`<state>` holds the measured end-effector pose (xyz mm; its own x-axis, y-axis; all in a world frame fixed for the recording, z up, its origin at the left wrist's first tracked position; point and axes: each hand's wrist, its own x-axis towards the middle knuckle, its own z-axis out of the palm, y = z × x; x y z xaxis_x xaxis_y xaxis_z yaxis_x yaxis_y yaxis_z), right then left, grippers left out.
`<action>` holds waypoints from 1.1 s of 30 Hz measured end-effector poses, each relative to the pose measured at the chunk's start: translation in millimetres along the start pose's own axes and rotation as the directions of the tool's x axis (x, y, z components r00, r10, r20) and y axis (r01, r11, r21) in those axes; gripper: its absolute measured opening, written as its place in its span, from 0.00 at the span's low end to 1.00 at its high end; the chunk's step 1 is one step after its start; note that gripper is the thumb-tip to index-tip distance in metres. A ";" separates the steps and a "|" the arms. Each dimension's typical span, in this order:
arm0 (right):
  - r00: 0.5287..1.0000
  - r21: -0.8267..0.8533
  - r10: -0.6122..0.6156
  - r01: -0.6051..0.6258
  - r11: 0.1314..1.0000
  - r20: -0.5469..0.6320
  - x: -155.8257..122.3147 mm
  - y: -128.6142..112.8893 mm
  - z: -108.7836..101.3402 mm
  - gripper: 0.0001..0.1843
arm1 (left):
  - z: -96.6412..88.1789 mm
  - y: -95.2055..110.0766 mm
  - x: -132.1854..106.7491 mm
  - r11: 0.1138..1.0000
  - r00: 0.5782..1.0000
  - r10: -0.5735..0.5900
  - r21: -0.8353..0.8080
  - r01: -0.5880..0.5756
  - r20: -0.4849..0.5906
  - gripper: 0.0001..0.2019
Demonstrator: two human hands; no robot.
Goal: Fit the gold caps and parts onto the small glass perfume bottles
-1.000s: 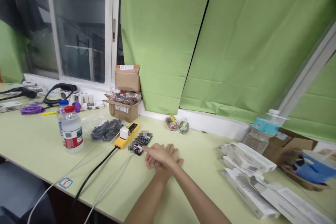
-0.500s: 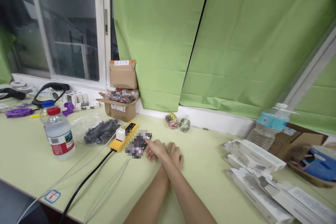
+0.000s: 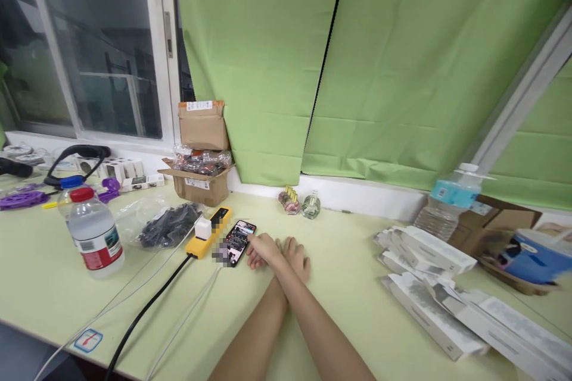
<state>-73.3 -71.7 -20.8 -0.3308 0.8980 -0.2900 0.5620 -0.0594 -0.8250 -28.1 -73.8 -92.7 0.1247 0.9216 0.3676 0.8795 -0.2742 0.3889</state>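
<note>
My forearms are crossed on the table, the right one lying over the left. A phone (image 3: 239, 241) rests flat with its lit screen up, part of it blurred out. Beside its right edge is my right hand (image 3: 264, 250), thumb stretched to the screen's edge and the other fingers loosely curled near the tabletop; it grasps nothing. My left hand (image 3: 295, 257) lies palm down just right of it, fingers spread on the table and holding nothing. A white cable (image 3: 192, 309) runs to the phone's lower end.
Left of the phone stand a yellow power strip (image 3: 208, 243) with a white plug, a bag of black parts (image 3: 170, 226) and capped bottles (image 3: 96, 238). Small glass jars (image 3: 311, 205) stand behind. White boxes (image 3: 433, 303) and a large water bottle (image 3: 447, 202) are at right.
The view has shifted slightly, so most objects appear a little farther left. More of the phone's screen shows unblurred. Both hands stay in almost the same place, arms still crossed.
</note>
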 end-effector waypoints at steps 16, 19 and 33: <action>0.902 -0.418 -0.330 0.195 0.887 -0.279 -9.9 9.5 1.0 0.21 | 0.7 2.8 -5.1 0.999 0.999 0.028 0.022 -0.027 -0.039 0.13; 0.920 -0.496 -0.354 0.231 0.837 -0.169 -10.7 8.5 5.4 0.22 | -2.4 1.7 -6.7 0.998 0.997 0.051 0.027 -0.049 -0.062 0.13; 0.874 -0.552 -0.382 0.168 0.817 -0.300 -9.8 6.9 2.3 0.22 | -0.5 2.3 -4.8 1.000 0.998 0.026 -0.008 -0.026 -0.049 0.12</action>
<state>-67.9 -81.9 -24.8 -0.2765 0.9384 0.2071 0.8220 0.3426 -0.4549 -26.9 -79.1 -93.2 0.1244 0.8996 0.4187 0.8722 -0.3003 0.3861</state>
